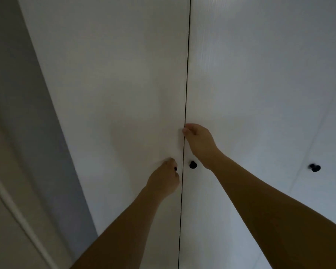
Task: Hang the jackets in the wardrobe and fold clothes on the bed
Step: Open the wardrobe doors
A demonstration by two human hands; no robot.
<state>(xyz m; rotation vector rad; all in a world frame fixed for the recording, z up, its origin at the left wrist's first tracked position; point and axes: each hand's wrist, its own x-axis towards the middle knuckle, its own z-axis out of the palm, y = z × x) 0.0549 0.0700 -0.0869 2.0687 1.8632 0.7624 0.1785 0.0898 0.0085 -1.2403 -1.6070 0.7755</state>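
A white wardrobe fills the view, its left door (114,94) and right door (260,84) meeting at a thin dark seam. My left hand (163,179) is closed around the small black knob (175,168) of the left door, which it mostly hides. My right hand (198,140) is higher up, its fingertips curled into the seam on the inner edge of the right door. The right door's black knob (193,164) is free, just below my right wrist. No jackets or other clothes are in view.
A third black knob (315,167) sits on a further door panel at the right. A grey wall (27,113) runs down the left of the wardrobe, with a white frame edge (8,200) at the lower left.
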